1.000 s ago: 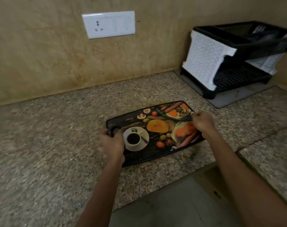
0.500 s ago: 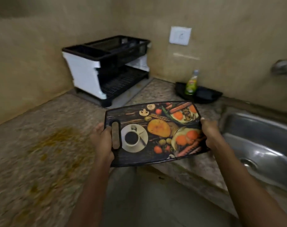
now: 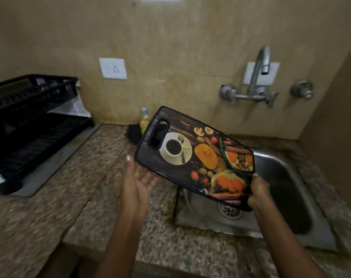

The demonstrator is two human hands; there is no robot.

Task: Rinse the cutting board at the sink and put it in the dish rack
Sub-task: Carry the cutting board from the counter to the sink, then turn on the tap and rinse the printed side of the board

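Note:
The cutting board, black with printed food and a coffee cup, hangs tilted above the left rim of the steel sink, handle hole at its upper left. My right hand grips its lower right end. My left hand is palm up with straight fingers just under the board's left edge; whether it touches the board I cannot tell. The black and white dish rack stands at the left on the counter. No water runs from the tap on the wall above the sink.
A granite counter runs from the rack to the sink. A small green bottle and a black holder stand by the wall behind the board. A white socket plate is on the wall. A second valve sits right of the tap.
The board has travelled right from the counter to over the sink and tilted. My left hand has let go of the handle end and opened; the right hand still holds the other end.

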